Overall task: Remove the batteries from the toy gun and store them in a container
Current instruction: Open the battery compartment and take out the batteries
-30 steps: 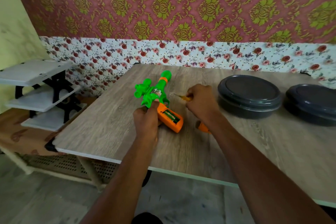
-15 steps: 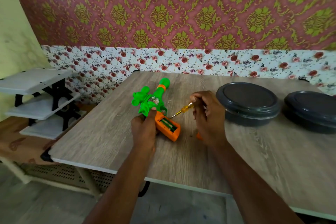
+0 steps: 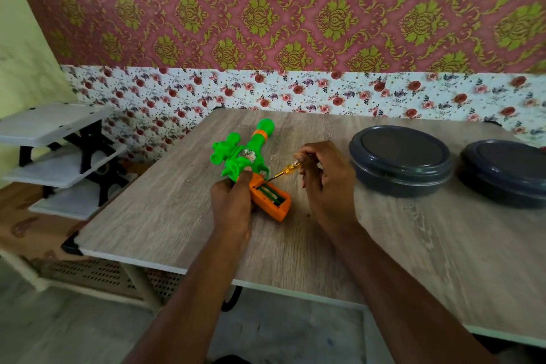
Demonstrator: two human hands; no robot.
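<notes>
A toy gun (image 3: pixel 246 158) lies flat on the wooden table (image 3: pixel 384 245), green barrel pointing toward one o'clock and orange grip toward five o'clock. The grip's battery bay is open on top, and green batteries (image 3: pixel 271 195) sit inside it side by side.

The left hand (image 3: pixel 232 204) comes in from six o'clock and closes around the gun where the green body meets the orange grip, thumb pressed near the trigger; the open bay sits just at the hand's three o'clock side. The right hand (image 3: pixel 326 183) is at three o'clock from the gun, fingers pinched around the yellow handle of a small screwdriver (image 3: pixel 285 172). Its thin metal tip points toward eight o'clock and reaches the upper edge of the orange grip; whether it touches the plastic I cannot tell.

At the right hand's two o'clock stand two round dark grey containers, the nearer one (image 3: pixel 400 159) just beside the knuckles and the farther one (image 3: pixel 505 173) at three o'clock from it, both with lids on.
</notes>
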